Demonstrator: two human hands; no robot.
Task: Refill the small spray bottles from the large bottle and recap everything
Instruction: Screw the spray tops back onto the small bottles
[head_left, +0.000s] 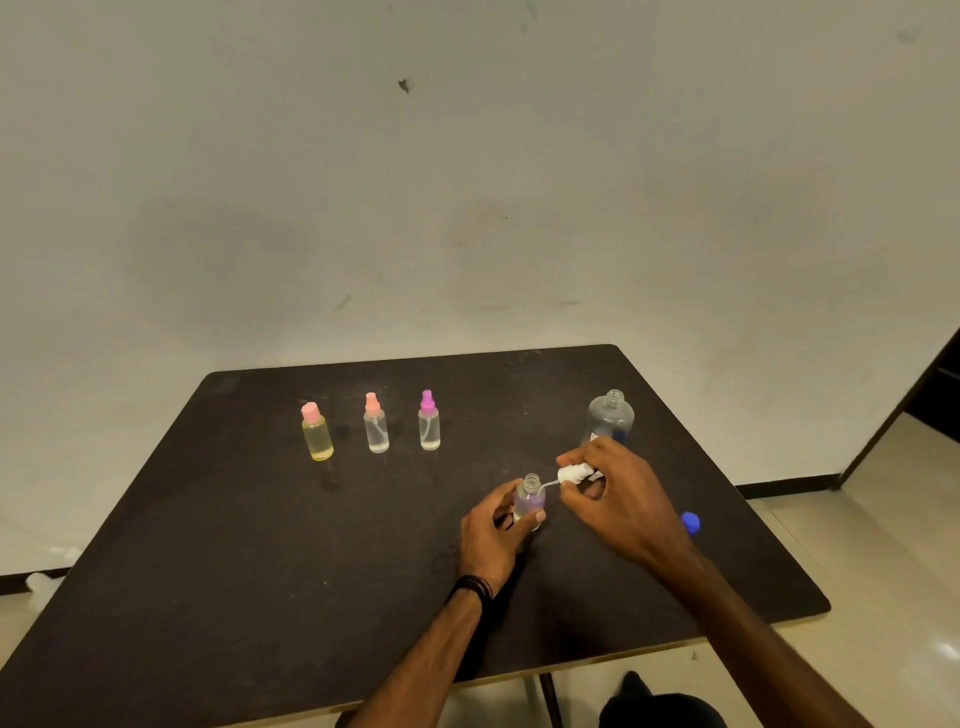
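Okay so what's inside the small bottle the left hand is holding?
The small bottle, uncapped, held by the left hand, looks mostly filled with clear liquid. The white sprayer's tube tip sits at its mouth, held by the right hand. Fingers cover its base.

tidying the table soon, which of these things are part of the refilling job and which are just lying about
Part of the job:
- small open bottle, held by the left hand
- white spray head, held by the right hand
- large uncapped bottle
- blue cap
- pink-topped spray bottle
- purple-topped spray bottle

Lying about:
- yellow-liquid bottle, possibly; it has a plain pink cap
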